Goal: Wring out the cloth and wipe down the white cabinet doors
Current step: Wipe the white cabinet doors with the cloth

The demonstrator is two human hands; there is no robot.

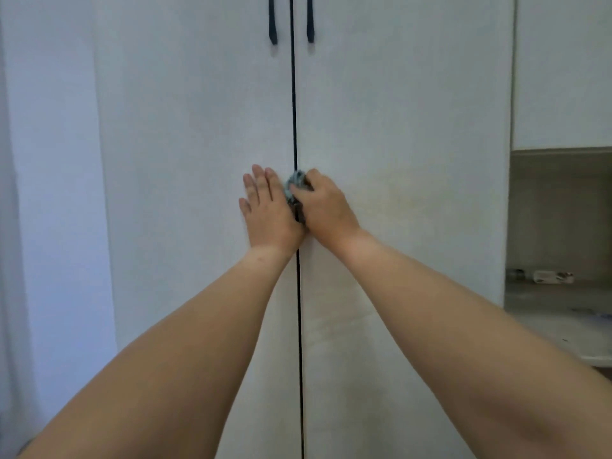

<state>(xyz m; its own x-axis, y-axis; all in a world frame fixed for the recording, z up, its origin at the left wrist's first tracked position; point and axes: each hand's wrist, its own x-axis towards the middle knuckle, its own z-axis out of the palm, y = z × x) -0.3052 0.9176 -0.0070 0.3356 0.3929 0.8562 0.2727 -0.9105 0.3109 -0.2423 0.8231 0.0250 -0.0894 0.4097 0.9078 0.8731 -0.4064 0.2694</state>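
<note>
left hand: the left hand (269, 210) is lying flat against the left white cabinet door (198, 193), fingers straight and close together, pointing up, gripping nothing; its thumb side is sitting just beside the dark gap.
right hand: the right hand (326, 207) is curling its fingers round the bunched grey-green cloth (295, 187) and pressing it against the cabinet front; the two hands are touching or nearly touching near the wrists.
cloth: the crumpled cloth is sitting at the dark vertical gap (293, 111) where the two doors are meeting, between the two hands, mostly covered by the right hand; a darker fold of it is hanging down between the palms.
doors: the left white cabinet door and the right white cabinet door (397, 160) are standing shut side by side; the right one is showing faint yellowish marks to the right of the hand.
handles: two slim dark vertical handles (272, 21) are hanging at the top, one on each side of the gap.
right side: a recessed niche with a pale counter (559, 313) is showing beyond the cabinet, with a few small objects (549, 276) at its back, too blurred to name.
left side: a pale bluish wall (53, 193) is bordering the left door.
</note>
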